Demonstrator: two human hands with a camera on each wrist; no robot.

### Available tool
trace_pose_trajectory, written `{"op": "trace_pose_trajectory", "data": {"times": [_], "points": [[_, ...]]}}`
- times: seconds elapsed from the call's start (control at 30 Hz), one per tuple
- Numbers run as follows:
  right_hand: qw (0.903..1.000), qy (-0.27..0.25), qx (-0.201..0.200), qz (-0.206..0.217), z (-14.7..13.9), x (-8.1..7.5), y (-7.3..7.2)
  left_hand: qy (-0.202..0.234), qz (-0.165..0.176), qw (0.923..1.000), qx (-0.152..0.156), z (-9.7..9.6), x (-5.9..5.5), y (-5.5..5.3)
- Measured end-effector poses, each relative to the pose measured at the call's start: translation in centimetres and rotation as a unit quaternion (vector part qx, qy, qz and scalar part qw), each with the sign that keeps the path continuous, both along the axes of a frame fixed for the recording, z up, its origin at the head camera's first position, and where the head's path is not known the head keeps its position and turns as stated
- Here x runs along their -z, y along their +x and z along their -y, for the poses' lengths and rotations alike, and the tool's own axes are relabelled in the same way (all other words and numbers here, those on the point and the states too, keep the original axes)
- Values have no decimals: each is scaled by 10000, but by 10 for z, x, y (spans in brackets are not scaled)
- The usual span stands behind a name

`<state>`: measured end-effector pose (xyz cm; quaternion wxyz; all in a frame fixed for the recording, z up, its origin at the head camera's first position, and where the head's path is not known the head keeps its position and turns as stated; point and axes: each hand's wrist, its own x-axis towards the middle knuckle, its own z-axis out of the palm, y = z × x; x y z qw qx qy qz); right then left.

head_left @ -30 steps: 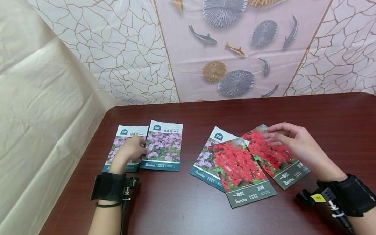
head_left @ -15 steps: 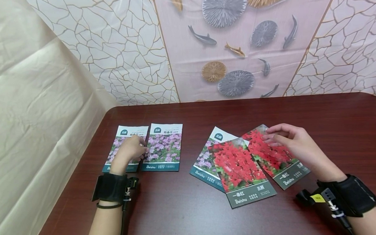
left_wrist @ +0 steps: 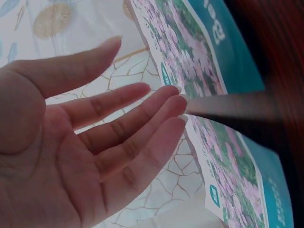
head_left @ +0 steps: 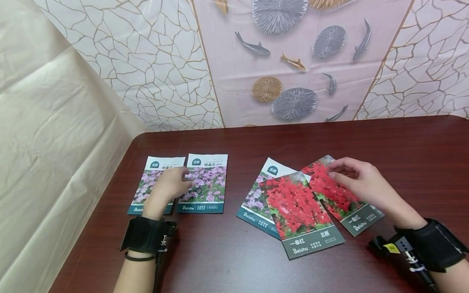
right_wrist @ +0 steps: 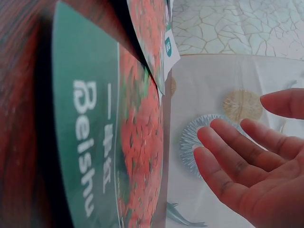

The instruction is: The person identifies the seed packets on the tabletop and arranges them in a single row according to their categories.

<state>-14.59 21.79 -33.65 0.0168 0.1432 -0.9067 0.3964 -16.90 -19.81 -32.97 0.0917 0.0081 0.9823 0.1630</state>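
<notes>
My left hand (head_left: 171,183) hovers over the gap between two seed packets with pink-purple flowers, the outer packet (head_left: 144,182) and the inner packet (head_left: 205,184), which lie side by side. Its fingers are relaxed and hold nothing, as the left wrist view shows. Above a red-flower seed packet (head_left: 336,190) is my right hand (head_left: 359,178), fingers loosely bent with nothing in them. A second red-flower packet (head_left: 298,206) lies to its left, overlapping a pink-purple packet (head_left: 253,202) underneath, part of which is hidden.
The packets lie on a dark red-brown wooden table (head_left: 221,268). A patterned curtain (head_left: 163,60) hangs behind the table's far edge, and a cream cloth (head_left: 42,133) slopes along the left side. Black straps with small cameras sit on both wrists.
The inner pink-purple packet has straightened and settled slightly nearer since the first frame. My left hand has moved a little right and away from me; the right hand has dipped slightly.
</notes>
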Motion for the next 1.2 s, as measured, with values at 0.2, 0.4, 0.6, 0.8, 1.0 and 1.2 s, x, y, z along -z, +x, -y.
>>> {"op": "trace_pose_trajectory", "data": {"times": [0.2, 0.4, 0.6, 0.8, 1.0, 1.2], "points": [[9998, 195, -41, 1, 1, 1, -1, 112, 160, 9990, 401, -8, 2, 0], [9996, 214, -196, -46, 1, 2, -1, 26, 335, 9908, 1310, -13, 7, 0], [9991, 193, -379, -33, 1, 4, 0, 184, 790, 9787, 1884, -15, 13, 2], [9987, 217, -428, -168, 2, 5, 0, -14, 1078, 9739, 1996, -17, 15, 2], [9986, 200, -470, -101, 3, 5, 1, 10, 1202, 9738, 1931, -17, 15, 2], [9985, 203, -508, -92, 3, 5, 1, 51, 1193, 9726, 1994, -15, 16, 1]]}}
